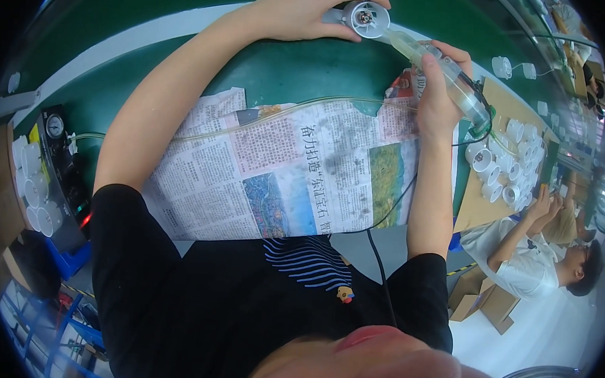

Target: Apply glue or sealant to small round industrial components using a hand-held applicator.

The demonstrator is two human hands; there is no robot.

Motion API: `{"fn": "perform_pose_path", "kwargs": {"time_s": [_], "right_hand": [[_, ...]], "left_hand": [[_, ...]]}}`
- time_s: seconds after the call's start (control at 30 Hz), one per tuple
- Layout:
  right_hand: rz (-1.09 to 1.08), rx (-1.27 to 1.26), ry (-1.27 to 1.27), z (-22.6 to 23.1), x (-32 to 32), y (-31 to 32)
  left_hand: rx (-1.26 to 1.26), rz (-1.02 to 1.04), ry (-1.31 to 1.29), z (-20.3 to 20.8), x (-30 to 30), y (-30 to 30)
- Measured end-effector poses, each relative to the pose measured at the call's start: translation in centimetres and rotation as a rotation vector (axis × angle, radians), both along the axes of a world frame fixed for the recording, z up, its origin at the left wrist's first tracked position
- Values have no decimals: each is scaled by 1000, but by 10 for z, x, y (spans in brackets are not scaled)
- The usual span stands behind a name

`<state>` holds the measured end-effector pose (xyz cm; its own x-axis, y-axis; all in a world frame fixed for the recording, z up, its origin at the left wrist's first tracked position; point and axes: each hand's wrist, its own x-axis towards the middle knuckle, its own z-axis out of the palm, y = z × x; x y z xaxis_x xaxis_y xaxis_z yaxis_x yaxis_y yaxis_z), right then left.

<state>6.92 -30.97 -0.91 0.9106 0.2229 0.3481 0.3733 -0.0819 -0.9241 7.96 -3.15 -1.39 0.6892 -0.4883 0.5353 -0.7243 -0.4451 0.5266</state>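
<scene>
Right hand (438, 100) grips the clear dispensing syringe (466, 96), slanting up-left, tip just beside the white round motor housing (366, 19) pinched by the left hand (303, 12).

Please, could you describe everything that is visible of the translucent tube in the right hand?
The translucent tube is long, pale and slightly yellowish, plastic by its look, with a narrower front and a green rear end. The right hand grips it around its middle, hiding part of it. It lies aslant, its front toward the upper left, close to the white round part in the left hand. Whether they touch, and what is inside, I cannot tell.
</scene>
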Motion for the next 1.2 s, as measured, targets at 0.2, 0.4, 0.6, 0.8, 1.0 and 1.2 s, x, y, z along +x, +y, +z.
{"fn": "perform_pose_path", "kwargs": {"time_s": [0.2, 0.4, 0.6, 0.8, 1.0, 1.2], "right_hand": [[-32, -13, -37, 0, -1, 1], [-26, 108, 38, 1, 5, -3], [8, 208, 115, 0, 8, -7], [31, 324, 209, 1, 8, -6], [84, 411, 276, 5, 9, -8], [60, 422, 300, 1, 9, -8]], "left_hand": [[60, 196, -160, -4, -4, -5], [34, 626, 18, -6, 5, -1], [-281, 699, -25, 5, 0, -3], [-402, 464, -171, 14, -9, -8], [-196, 51, -11, 9, -6, -6], [-122, 11, 68, -1, -4, -8]]}}
